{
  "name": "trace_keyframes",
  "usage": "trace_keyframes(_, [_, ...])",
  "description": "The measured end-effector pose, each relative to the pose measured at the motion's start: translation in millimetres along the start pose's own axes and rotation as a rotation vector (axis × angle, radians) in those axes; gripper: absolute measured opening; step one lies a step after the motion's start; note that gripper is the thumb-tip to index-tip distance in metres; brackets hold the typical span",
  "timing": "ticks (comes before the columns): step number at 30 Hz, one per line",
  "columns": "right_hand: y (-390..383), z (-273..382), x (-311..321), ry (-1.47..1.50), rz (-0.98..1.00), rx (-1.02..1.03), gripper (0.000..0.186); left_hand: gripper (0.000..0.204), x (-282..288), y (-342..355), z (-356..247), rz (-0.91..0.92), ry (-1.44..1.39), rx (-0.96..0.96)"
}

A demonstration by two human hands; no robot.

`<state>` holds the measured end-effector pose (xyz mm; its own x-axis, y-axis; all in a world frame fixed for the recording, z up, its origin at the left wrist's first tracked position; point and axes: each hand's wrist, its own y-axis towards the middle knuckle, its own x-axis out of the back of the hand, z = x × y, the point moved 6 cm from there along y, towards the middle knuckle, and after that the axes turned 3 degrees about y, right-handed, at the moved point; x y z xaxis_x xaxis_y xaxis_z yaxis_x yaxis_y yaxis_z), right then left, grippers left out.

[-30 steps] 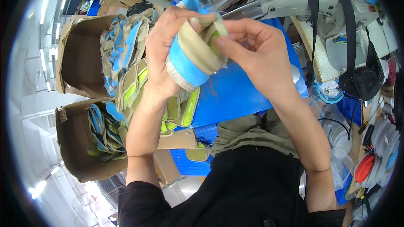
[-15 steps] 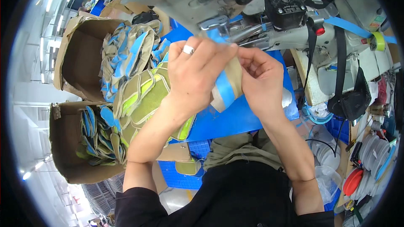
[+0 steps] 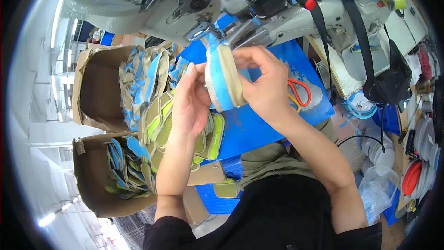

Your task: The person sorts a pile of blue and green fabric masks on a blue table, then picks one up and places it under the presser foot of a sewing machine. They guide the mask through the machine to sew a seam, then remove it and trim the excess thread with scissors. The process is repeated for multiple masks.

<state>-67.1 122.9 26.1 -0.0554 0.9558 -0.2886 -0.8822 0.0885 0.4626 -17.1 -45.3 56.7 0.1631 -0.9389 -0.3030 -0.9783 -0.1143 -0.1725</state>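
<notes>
In the head view, at frame center, the left hand [image 3: 188, 102] had swung aside within half a second, baring the blue-and-beige fabric band [image 3: 223, 79] below the sewing machine [image 3: 157, 24]; the right hand [image 3: 266, 83] pinched its edge, apparently steadying it. Whether the left gripped could not be told.

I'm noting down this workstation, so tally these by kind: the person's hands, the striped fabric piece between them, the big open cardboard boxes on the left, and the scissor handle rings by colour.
Hands: 2 (left hand, right hand)
Striped fabric piece: 1
Big open cardboard boxes, upper box and lower box: 2
Red-orange handle ring: 1
Yellow handle ring: 1
Total: 7
</notes>
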Motion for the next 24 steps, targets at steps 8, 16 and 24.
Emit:
trace_keyframes(8, [-3,0,10,-0.215,-0.018,0.214,0.023,0.024,-15,29,5,0.004,0.154,0.106])
trace_keyframes(16, [-9,-9,7,-0.234,-0.022,0.220,0.023,0.029,-22,26,9,0.000,0.186,0.020])
trace_keyframes(24, [-10,-12,5,-0.195,-0.022,0.128,0.023,0.022,-24,26,4,-0.064,0.394,-0.242])
